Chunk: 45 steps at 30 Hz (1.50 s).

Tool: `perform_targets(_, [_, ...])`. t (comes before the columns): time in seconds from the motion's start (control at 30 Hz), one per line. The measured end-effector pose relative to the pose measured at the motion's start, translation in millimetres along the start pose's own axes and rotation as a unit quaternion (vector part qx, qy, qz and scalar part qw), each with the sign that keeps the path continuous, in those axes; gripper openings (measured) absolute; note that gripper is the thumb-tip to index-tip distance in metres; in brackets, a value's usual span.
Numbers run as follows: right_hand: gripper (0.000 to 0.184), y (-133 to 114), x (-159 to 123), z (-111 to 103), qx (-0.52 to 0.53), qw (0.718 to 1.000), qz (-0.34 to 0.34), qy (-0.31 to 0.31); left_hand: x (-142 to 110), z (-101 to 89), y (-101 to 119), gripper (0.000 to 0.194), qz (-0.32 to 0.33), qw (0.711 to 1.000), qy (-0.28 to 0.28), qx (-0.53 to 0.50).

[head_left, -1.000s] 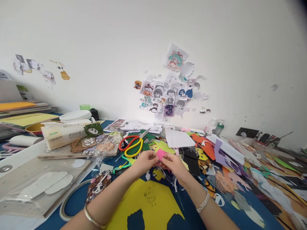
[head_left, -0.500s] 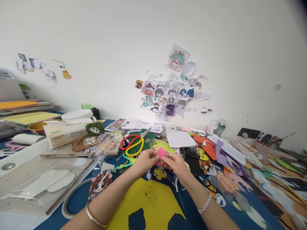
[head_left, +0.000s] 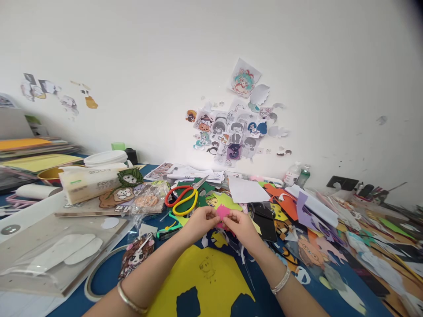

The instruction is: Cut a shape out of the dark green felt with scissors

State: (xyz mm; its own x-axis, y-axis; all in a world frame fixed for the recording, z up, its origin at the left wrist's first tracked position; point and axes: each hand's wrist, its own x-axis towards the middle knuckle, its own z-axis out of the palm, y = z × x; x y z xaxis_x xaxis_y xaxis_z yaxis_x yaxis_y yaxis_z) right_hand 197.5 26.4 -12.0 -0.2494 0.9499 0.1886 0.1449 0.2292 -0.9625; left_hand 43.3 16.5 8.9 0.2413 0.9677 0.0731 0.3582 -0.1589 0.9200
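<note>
A small pink cutout [head_left: 223, 212] with a jagged top edge is pinched between both hands at the middle of the desk. My left hand [head_left: 205, 221] grips its left side with thumb and fingers, and my right hand [head_left: 238, 223] grips its right side. Below them lies a yellow sheet [head_left: 211, 281] with a pencil-like drawing of a small animal and holes cut from it. Scissors with red and yellow handles [head_left: 187, 197] rest just beyond my left hand, blades pointing away. More pink shows under the fingers, but I cannot make it out.
Colored paper scraps [head_left: 291, 200] crowd the desk's right side. To the left are a roll of tape [head_left: 90, 281], a clear plastic sleeve [head_left: 59, 251] and a tissue pack [head_left: 92, 182]. Two bottles [head_left: 292, 175] stand by the wall, where paper drawings [head_left: 231, 132] are stuck.
Both hands stay in nearly the same place. The pink cutout has turned slightly between the fingers; nothing else has visibly moved.
</note>
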Motion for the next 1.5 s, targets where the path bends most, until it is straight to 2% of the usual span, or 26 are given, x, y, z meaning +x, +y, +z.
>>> perform_targets(0.4, [0.022, 4.4, -0.5, -0.8, 0.026, 0.999, 0.018, -0.030, 7.2, 2.0, -12.0, 0.024, 0.004, 1.000, -0.012, -0.014])
perform_targets(0.8, [0.021, 4.5, 0.2, -1.0, -0.014, 1.000, 0.002, -0.019, 2.5, -0.2, -2.8, 0.020, -0.016, 0.996, -0.057, -0.063])
perform_targets(0.97, [0.020, 9.8, 2.3, -1.8, -0.044, 0.999, -0.013, -0.004, 3.9, 0.5, -3.7, 0.024, -0.030, 0.994, -0.057, -0.083])
perform_targets(1.23, [0.016, 4.3, -0.1, -3.0, -0.071, 0.997, -0.025, -0.003, 1.6, -4.9, -0.3, 0.021, -0.053, 0.991, -0.049, -0.110])
perform_targets(1.37, [0.017, 4.7, 0.3, -2.6, -0.072, 0.997, -0.025, 0.002, 0.5, -6.4, -1.8, 0.017, -0.052, 0.989, -0.049, -0.130])
perform_targets(1.5, [0.018, 3.5, 0.2, -1.1, -0.066, 0.998, -0.022, 0.004, 1.2, -6.7, -4.8, 0.021, -0.047, 0.988, -0.048, -0.141])
